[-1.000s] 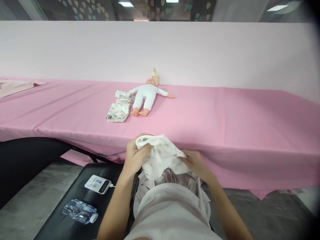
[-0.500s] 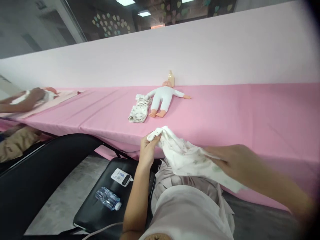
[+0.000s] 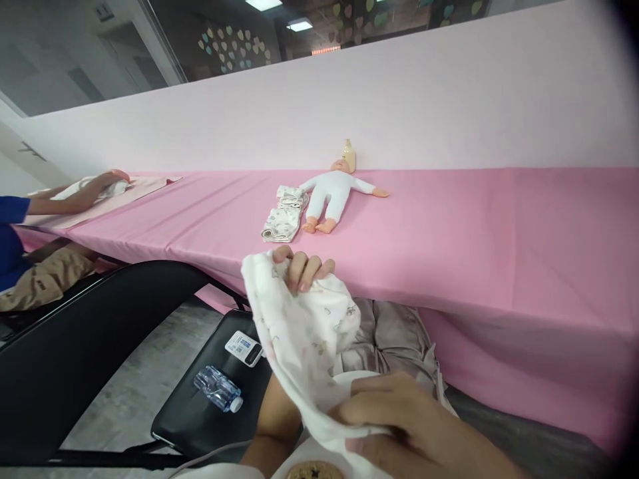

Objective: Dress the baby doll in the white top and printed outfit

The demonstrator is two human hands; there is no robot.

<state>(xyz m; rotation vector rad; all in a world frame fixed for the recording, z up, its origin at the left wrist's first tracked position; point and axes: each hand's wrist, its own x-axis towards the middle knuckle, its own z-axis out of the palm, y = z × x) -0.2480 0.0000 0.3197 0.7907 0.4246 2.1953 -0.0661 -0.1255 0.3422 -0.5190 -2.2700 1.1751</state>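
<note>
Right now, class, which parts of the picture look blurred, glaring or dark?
Head view, bottom: the right hand gripping the patterned cloth looks soft; head view, top: ceiling lights show as glaring white patches; head view, right: darkness shades the upper corner.

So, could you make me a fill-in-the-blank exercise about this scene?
The cloth held by the left hand and right hand is mostly ____.
The doll lies on a tablecloth coloured ____.
The pump bottle stands beyond the doll's ____.
The clear bottle lies on a seat coloured ____.

Missing words: white; pink; head; black.
</note>
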